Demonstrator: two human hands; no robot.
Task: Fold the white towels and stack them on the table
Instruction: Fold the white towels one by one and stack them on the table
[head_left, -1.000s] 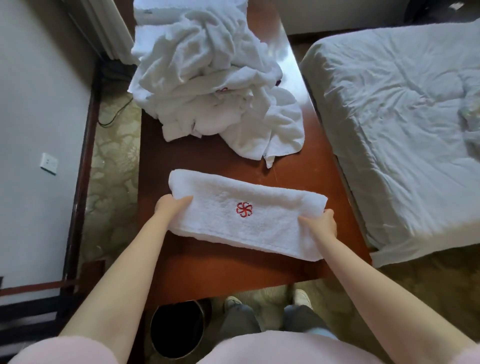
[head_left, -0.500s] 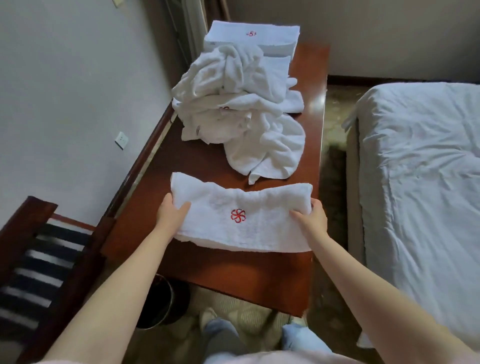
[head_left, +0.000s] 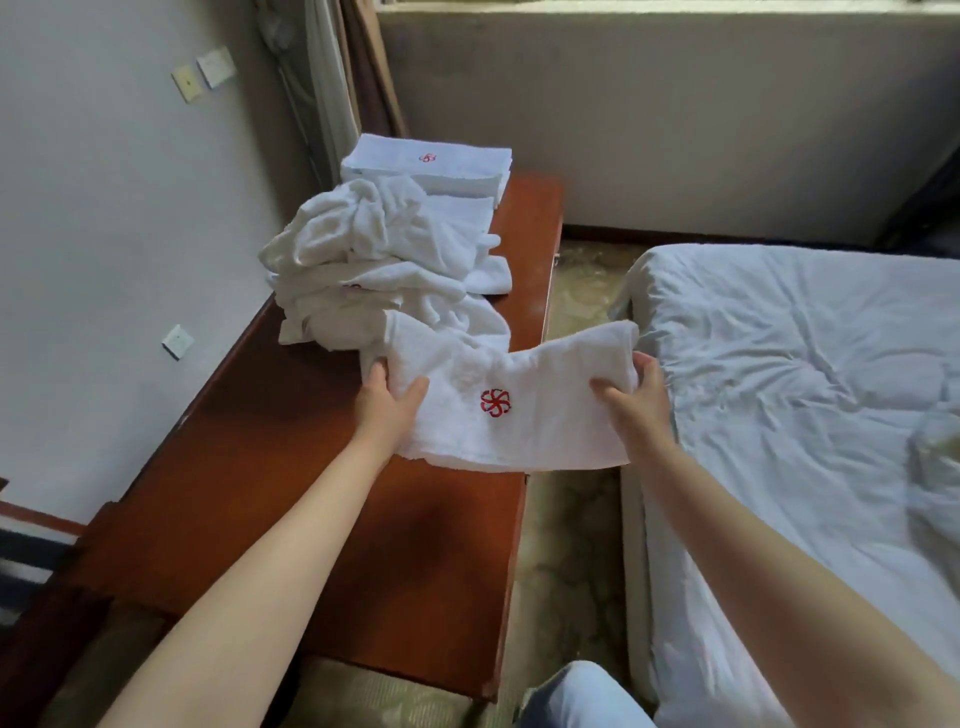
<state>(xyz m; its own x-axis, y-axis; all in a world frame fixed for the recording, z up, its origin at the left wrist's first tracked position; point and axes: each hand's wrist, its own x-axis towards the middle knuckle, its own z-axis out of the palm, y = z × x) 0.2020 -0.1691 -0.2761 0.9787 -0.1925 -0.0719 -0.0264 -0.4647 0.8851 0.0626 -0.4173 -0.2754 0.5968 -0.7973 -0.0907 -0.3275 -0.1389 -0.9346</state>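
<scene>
Over the right-hand edge of the counter (head_left: 311, 493) I saw the folded towel (head_left: 540, 436) held as a long white band, its red pinwheel emblem (head_left: 495, 402) facing up near the middle. The left grip (head_left: 392, 402) pinched the towel's left end, thumb lying on top and the fingers (head_left: 375, 371) curled round the edge. The right grip (head_left: 631, 397) pinched the right end the same way, thumb on the upper face and fingers wrapped round the short side. That right end reached past the counter's edge and hung above the strip of floor (head_left: 571, 545) between the counter and the bed (head_left: 805, 389). Whether the towel's underside touched the wood, I could not tell.

Just beyond the towel, and overlapped by its far left corner, sat the heap of unfolded towels (head_left: 374, 270), rumpled and spilling toward the counter's right side. Behind the heap, at the far end of the counter, stood the stack of folded towels (head_left: 426, 166), squared up, with a red emblem on the top one. The bed lay well to the right under a creased pale sheet. A white wall plate (head_left: 178, 341) showed on the left wall.
</scene>
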